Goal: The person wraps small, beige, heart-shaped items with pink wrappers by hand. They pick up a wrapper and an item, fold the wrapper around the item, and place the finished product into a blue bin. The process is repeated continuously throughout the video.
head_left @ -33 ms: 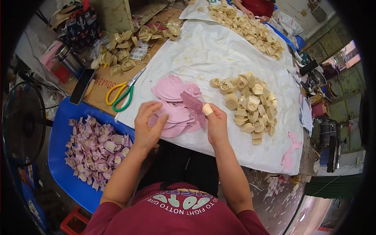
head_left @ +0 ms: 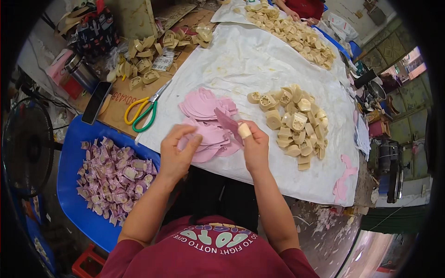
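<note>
My right hand (head_left: 256, 147) pinches a darker pink, glittery cut piece (head_left: 227, 123) between thumb and fingers, and a pale beige cover appears to wrap the thumb tip. The piece stands tilted over a fanned stack of thin pink cut pieces (head_left: 204, 105) on the white cloth. At the stack's near left side, my left hand (head_left: 176, 149) has its thumb and fingers apart with nothing visible in them. Right of my right hand lies a heap of beige moulded blocks (head_left: 296, 121), shaped like small shoe heels.
Scissors (head_left: 147, 111) with yellow and green handles lie left of the stack. A blue tub (head_left: 74, 185) at lower left holds many glittery purple-wrapped pieces. Pink scraps (head_left: 344, 178) lie at the right cloth edge. Across the table, a person in red sits by another beige heap (head_left: 296, 34).
The glittery piece in my right hand has turned and now shows narrower. My left hand has shifted slightly right, its fingers still apart.
</note>
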`<state>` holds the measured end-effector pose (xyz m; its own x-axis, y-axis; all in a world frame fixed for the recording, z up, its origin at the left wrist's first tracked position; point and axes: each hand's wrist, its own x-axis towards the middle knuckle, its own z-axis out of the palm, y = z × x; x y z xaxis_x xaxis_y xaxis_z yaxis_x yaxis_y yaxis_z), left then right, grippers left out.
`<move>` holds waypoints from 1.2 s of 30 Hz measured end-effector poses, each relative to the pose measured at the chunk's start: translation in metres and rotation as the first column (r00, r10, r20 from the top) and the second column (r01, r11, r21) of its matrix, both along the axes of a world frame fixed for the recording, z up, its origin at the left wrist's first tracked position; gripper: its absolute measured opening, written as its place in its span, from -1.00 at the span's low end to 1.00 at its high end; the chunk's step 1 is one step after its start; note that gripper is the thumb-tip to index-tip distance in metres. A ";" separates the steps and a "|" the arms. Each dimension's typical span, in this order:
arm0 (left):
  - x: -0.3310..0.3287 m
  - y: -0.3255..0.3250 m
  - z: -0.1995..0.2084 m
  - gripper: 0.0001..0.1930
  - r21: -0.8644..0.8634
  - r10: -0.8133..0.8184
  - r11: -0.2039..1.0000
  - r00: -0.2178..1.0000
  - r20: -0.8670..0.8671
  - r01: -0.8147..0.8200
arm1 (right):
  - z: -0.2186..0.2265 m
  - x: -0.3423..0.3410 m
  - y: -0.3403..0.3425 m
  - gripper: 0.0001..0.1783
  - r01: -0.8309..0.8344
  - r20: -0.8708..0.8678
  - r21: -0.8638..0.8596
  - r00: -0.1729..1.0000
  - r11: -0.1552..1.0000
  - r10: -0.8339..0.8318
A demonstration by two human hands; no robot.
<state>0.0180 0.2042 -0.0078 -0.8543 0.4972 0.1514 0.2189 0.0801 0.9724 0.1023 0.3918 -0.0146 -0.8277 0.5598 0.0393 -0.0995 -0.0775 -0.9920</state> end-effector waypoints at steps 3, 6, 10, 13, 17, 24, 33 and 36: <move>0.013 0.019 0.017 -0.68 0.162 -0.142 0.984 0.870 0.472 0.072 | 0.007 0.005 -0.014 -0.83 -0.029 -0.095 0.252 0.994 0.967 0.054; 0.010 0.029 0.016 -0.71 0.177 -0.166 0.982 0.786 0.595 0.073 | 0.011 0.007 -0.028 -0.81 -0.049 -0.095 0.368 0.991 0.928 0.090; 0.008 0.020 0.019 -0.72 0.295 -0.237 0.954 0.722 0.650 0.048 | 0.015 0.010 -0.029 -0.81 -0.114 -0.048 0.052 0.992 0.992 0.117; 0.006 0.011 0.017 -0.72 0.325 -0.185 0.944 0.735 0.653 -0.051 | 0.009 0.006 -0.026 -0.80 0.009 -0.070 -0.354 0.997 0.935 -0.036; -0.013 -0.036 -0.001 -0.65 0.604 -0.398 0.791 0.668 0.629 -0.096 | 0.020 -0.005 -0.021 -0.82 0.237 -0.251 0.456 0.959 0.858 -0.131; -0.009 -0.002 -0.016 -0.61 0.503 -0.339 0.841 0.527 0.779 -0.201 | -0.020 0.002 -0.031 -0.80 0.082 -0.110 0.842 0.994 0.533 0.020; -0.013 -0.009 0.000 -0.59 0.474 -0.293 0.878 0.701 0.651 -0.073 | -0.022 0.046 0.050 -0.56 -0.065 0.179 0.921 0.947 0.385 -0.268; -0.019 -0.012 -0.009 -0.58 0.422 -0.173 0.890 0.728 0.663 -0.173 | -0.009 0.045 0.032 -0.60 0.171 0.002 0.683 0.972 0.710 -0.236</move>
<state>-0.0012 0.1924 -0.0164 -0.8085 0.5264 -0.2631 -0.4990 -0.3764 0.7806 0.1469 0.4236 -0.0240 -0.7150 0.5666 0.4096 0.0510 0.6265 -0.7777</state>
